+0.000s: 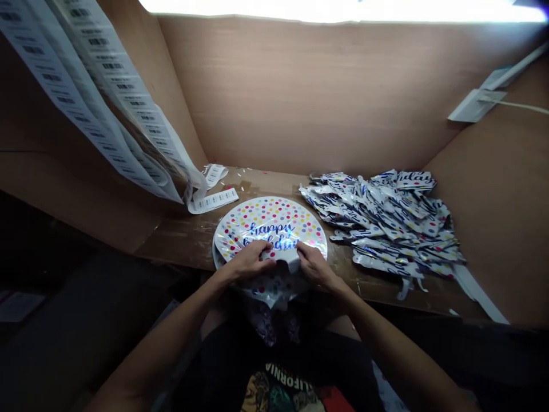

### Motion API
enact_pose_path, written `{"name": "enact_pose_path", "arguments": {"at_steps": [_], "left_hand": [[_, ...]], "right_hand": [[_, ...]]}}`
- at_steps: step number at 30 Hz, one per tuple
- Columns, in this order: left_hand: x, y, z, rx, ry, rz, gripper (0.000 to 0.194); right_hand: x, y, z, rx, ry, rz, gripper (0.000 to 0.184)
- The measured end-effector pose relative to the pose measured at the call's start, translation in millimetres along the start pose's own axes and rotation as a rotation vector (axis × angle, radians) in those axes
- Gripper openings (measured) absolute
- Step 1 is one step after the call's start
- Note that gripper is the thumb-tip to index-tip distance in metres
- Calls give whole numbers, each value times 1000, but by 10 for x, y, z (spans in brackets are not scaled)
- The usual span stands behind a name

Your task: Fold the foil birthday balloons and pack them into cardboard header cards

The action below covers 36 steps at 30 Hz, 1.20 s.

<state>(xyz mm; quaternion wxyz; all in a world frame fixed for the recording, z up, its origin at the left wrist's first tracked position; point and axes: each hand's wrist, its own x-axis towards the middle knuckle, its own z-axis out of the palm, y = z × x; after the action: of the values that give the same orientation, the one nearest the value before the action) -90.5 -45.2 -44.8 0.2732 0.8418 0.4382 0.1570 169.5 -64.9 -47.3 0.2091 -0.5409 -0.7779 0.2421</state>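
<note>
Round white foil balloons (pixel 274 214) with coloured dots and blue "happy birthday" lettering lie flat, stacked at the front edge of the work surface. My left hand (pixel 253 260) grips the near part of the top foil balloon, thumb and fingers closed on it. On the other side, my right hand (pixel 315 264) pinches the same balloon near the end of the lettering. Between the hands the foil is bent up, and its near part hangs over the edge towards my lap. The fingertips are partly hidden by the foil.
Several folded foil balloons (pixel 386 223) form a pile to the right. Long strips of barcode labels (pixel 128 97) hang at the left, their ends resting on the cardboard surface (pixel 171 240). Cardboard walls (pixel 309 91) enclose the back and sides, with a bright light (pixel 343 8) above.
</note>
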Motion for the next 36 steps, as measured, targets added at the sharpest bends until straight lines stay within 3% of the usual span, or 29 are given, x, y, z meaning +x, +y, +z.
{"name": "enact_pose_path", "arguments": {"at_steps": [2,6,9,11,13,15,17,20,22,24,27,31,34,36], "left_hand": [[-126,14,-107,144,22,65,65],[-422,-138,-261,394,16,69,68],[-643,-435,-336,419,10,60,63],[-749,-666,-390,388,3,63,59],[-765,-869,-476,289,2,61,58],[-650,-1004,-614,158,3,26,53],[-412,-1063,-790,92,23,-83,42],[34,-1074,-1012,134,75,-269,34],[264,-1088,-1077,179,116,-345,36],[387,-1133,-1079,222,192,-424,40],[414,-1233,-1036,284,314,-561,43],[393,-1242,-971,338,361,-647,42],[434,-1076,-840,386,403,-573,46],[470,-947,-679,426,377,-386,49]], "right_hand": [[9,-72,-112,11,16,-26,23],[-146,-96,-183,-152,149,-274,18],[-336,169,-88,-277,69,-514,27],[-398,428,-34,-290,-26,-549,31],[-330,657,-58,-189,-51,-468,32],[-105,789,-180,5,-14,-298,28],[230,818,-364,219,86,-85,23],[694,788,-618,406,184,99,38],[825,796,-709,448,128,101,47],[797,847,-723,485,-29,86,50],[639,947,-632,349,-147,132,49],[594,928,-410,47,58,290,47],[707,800,-242,-134,172,406,41],[795,698,-150,-240,209,466,37]]}}
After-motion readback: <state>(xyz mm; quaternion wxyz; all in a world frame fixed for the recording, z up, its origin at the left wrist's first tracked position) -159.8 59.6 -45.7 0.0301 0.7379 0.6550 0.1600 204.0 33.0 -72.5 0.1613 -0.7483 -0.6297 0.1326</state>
